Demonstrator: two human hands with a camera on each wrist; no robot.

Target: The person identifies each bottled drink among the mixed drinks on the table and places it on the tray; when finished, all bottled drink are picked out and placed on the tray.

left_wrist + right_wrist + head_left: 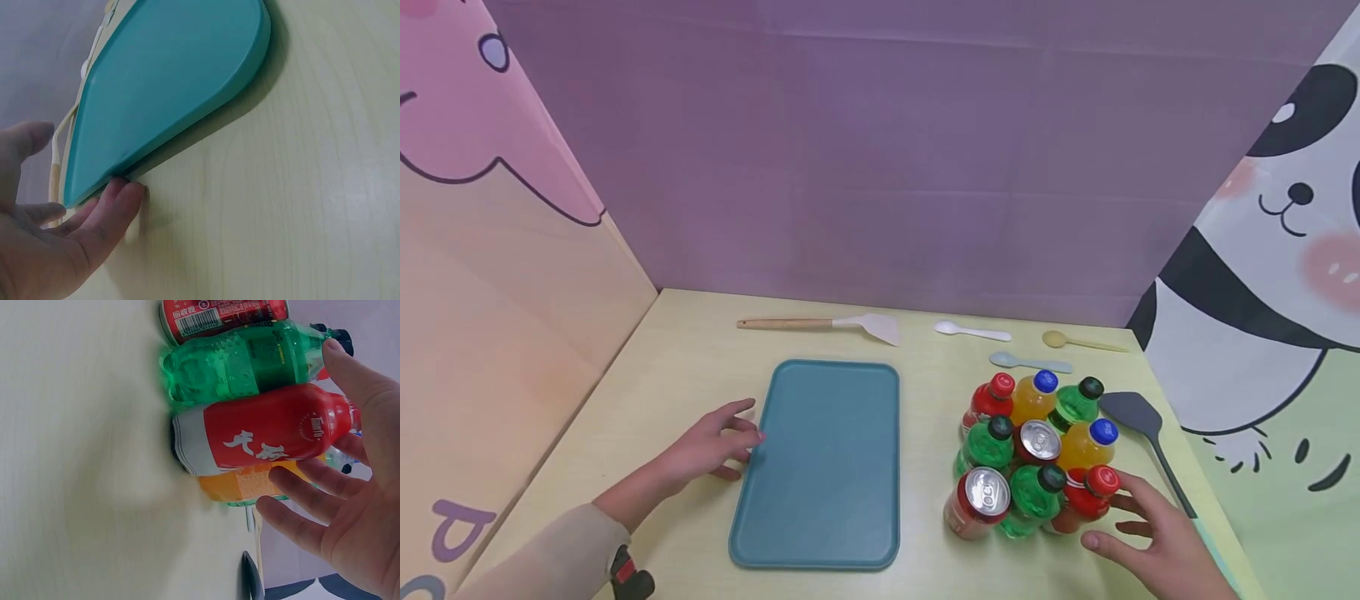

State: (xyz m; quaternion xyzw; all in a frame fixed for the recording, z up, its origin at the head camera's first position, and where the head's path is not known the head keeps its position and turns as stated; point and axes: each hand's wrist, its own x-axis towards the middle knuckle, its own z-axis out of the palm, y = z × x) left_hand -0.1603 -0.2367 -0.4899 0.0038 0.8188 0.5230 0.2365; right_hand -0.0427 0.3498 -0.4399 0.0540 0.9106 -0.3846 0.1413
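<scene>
At the left edge of the blue-green tray [820,467], my left hand [713,446] has its fingers spread loosely. Its fingertips meet the tray's rim in the left wrist view, and nothing is held. My right hand [1161,533] is beside the nearest red bottle [269,431], at the front right of a tight group of drinks. Its fingers are spread along the bottle's far side, the thumb apart from them. Around that bottle stand a green bottle [228,365], an orange drink bottle [1086,448] with a blue cap, and a red can [977,504].
Behind the tray lies a spatula [797,323] with a wooden handle. A white spoon [973,332], a pale blue spoon [1030,362] and a yellow spoon [1086,342] lie at the back right. A dark grey turner [1135,411] lies right of the drinks. Printed cloth walls enclose the table.
</scene>
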